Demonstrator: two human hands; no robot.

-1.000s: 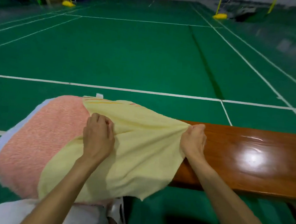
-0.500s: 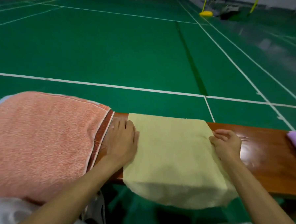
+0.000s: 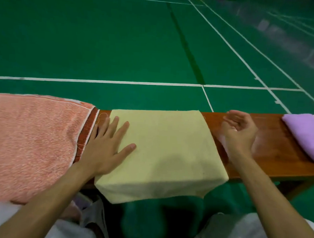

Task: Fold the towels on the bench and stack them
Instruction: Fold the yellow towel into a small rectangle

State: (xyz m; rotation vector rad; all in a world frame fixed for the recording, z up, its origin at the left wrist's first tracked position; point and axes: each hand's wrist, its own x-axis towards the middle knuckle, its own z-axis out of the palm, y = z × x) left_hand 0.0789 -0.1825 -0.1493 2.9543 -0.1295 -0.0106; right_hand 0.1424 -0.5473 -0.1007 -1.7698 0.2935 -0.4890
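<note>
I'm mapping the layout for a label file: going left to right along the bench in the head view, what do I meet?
Pink towel → left hand → yellow towel → right hand → purple towel.

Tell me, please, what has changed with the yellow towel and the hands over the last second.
The yellow towel, gripped by both hands over the pink towel a second ago, moved right and now lies flat across the bench. Both hands let go: the left hand rests flat on it, the right hand has lifted off to its right. The pink towel stayed at the left.
</note>
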